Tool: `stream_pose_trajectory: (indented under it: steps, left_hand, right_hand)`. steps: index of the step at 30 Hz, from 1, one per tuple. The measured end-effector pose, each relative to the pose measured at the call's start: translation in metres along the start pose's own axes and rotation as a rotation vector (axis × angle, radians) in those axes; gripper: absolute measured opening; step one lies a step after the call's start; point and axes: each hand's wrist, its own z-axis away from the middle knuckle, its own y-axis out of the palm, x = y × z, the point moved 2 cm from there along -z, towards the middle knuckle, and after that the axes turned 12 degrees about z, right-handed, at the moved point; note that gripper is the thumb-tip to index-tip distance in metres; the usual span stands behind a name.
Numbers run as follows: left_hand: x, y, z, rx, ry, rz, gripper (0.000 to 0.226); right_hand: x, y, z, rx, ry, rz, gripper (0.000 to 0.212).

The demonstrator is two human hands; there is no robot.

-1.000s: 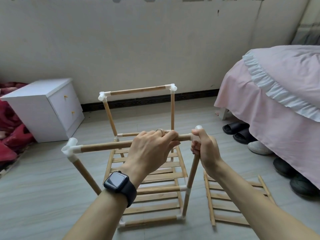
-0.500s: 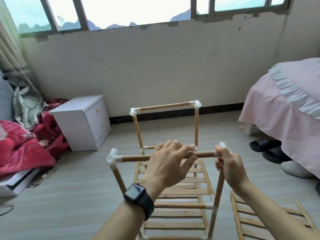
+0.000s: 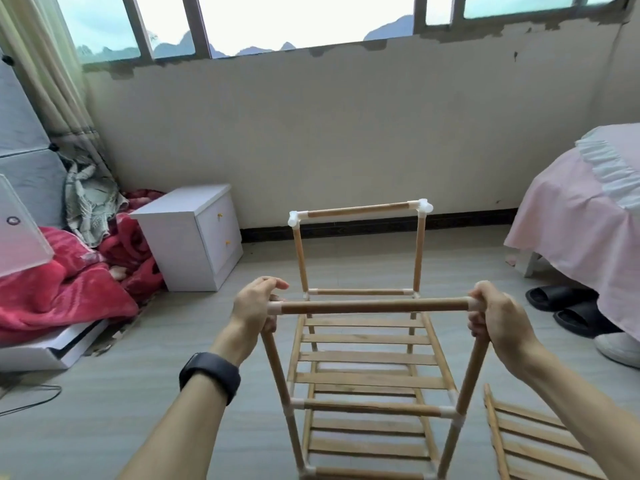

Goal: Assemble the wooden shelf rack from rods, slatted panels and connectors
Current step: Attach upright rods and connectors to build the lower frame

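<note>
- A black watch [image 3: 209, 375] sits on the left wrist, nearest the camera.
- A loose slatted panel [image 3: 533, 441] lies flat on the floor [image 3: 104, 420], just to the right of the rack and under the right forearm.
- The rack [image 3: 367, 357] stands on the floor between the two arms. Two slatted shelves sit inside it, one above the other, and white connectors join the wooden rods.
- The left hand [image 3: 254, 306] grips the rack's near left top corner, with its fingers [image 3: 273, 283] curled together over the joint.
- The right hand [image 3: 495, 317] grips the near right top corner, its fingers wrapped tight around the joint so the connector is hidden.
- The front top rod [image 3: 374, 305] runs level between the two hands.
- Beyond it, the back top rod [image 3: 358, 210] spans two white corner connectors [image 3: 293, 219] on top of the rear uprights.
- At the left, a flat white box [image 3: 52, 348] lies on the floor with a red blanket [image 3: 62, 292] heaped over it.
- A white nightstand [image 3: 187, 237] stands beside the blanket, near the wall.
- At the right, black slippers [image 3: 568, 306] and a white shoe [image 3: 620, 348] rest by a bed [image 3: 581, 230] draped in pink cloth with a ruffled edge.
- The pale wall [image 3: 346, 126] has chipped paint along its top and a dark skirting at the floor.
- Above it, a window [image 3: 311, 15] shows hills and bright sky, and a curtain [image 3: 45, 64] hangs at the far left.
</note>
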Motion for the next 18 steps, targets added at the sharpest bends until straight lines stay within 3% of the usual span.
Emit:
stream_pose_trajectory:
  steps: [7, 18]
  left_hand:
    - [0.0028, -0.0021, -0.005, 0.008, 0.006, -0.06, 0.031]
    - [0.0005, -0.0006, -0.0024, -0.01, 0.048, -0.179, 0.029]
  right_hand:
    - [-0.0007, 0.0046, -0.0024, -0.039, -0.032, -0.013, 0.037]
    - [-0.0016, 0.0052, -0.0066, 0.093, -0.048, 0.001, 0.038]
